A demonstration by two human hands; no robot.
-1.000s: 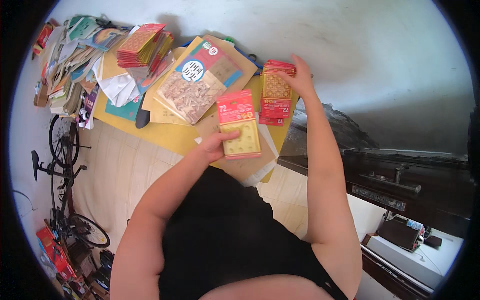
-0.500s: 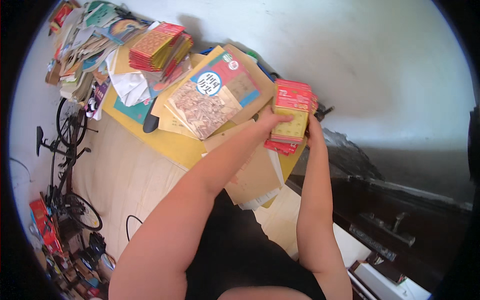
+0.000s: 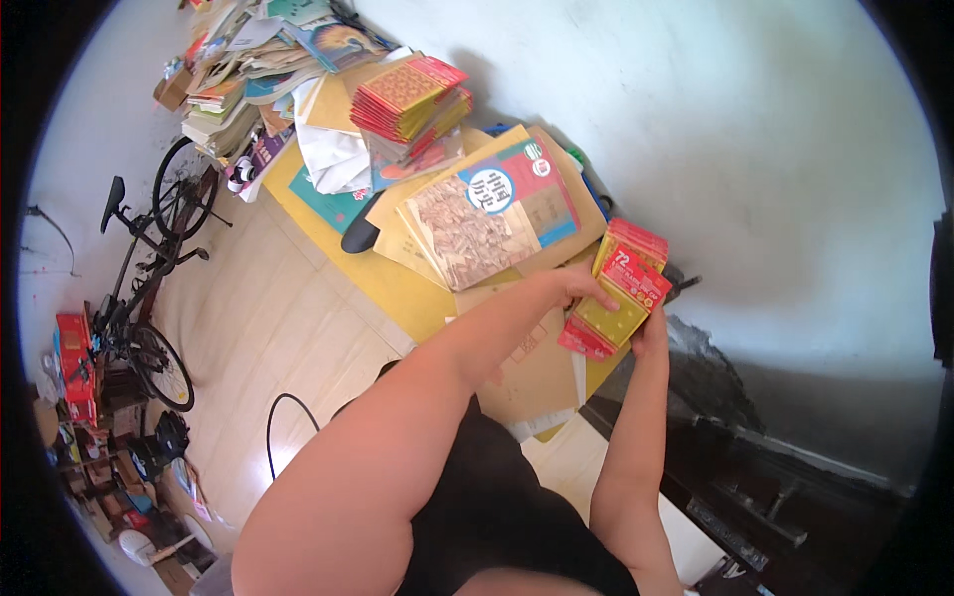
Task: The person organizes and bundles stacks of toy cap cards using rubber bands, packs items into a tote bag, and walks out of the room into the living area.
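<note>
A flat yellow packet with a red header (image 3: 618, 306) is between my two hands, tilted over a pile of like packets (image 3: 636, 238) at the table's right end. My left hand (image 3: 586, 286) grips its left side, thumb lying across the yellow face. Closed at its right edge is my right hand (image 3: 651, 333), its fingers partly hidden behind the packet. Another red packet end (image 3: 586, 341) shows below. Left of my hands, a textbook with a picture cover (image 3: 477, 223) rests on brown envelopes (image 3: 566, 179).
A taller stack of red-and-yellow packets (image 3: 407, 94) stands farther left, near heaped books and papers (image 3: 238, 89). The yellow tabletop (image 3: 388, 293) borders a pale tiled floor. A bicycle (image 3: 149, 268) leans at the left wall. A dark bench with a metal fitting (image 3: 765, 517) lies at right.
The top packet has turned askew from the pile, its red header now slanting to the right. Both hands stay on the packets. The whole view has shifted, so the table sits farther right and lower.
</note>
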